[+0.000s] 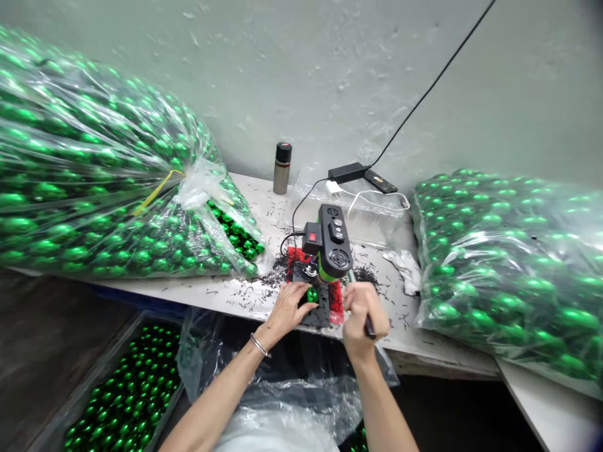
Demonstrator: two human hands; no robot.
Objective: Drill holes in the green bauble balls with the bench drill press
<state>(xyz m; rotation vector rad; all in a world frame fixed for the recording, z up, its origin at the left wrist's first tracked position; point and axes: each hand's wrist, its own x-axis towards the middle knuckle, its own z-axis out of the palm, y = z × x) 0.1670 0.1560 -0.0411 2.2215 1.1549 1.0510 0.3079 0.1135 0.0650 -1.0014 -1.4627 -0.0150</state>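
Note:
Thumb and fingers of my left hand (288, 309) close around a shiny green ball (311, 294) on the dark base of a small press machine (335, 242). My right hand (365, 317) is wrapped round the machine's lever handle (370, 327), whose black end sticks out below the fist. The machine has a black top with round vents and a side box with a red switch. Red material (336, 302) shows under its base. Black scraps lie scattered around it. What touches the ball from above is partly hidden by the machine's head.
Big clear bags of green balls stand on the table at left (94, 169) and right (509, 270). Behind the machine are a bottle (282, 168), a black power adapter (347, 172) and a phone (380, 181). A crate of green balls (127, 389) sits below left.

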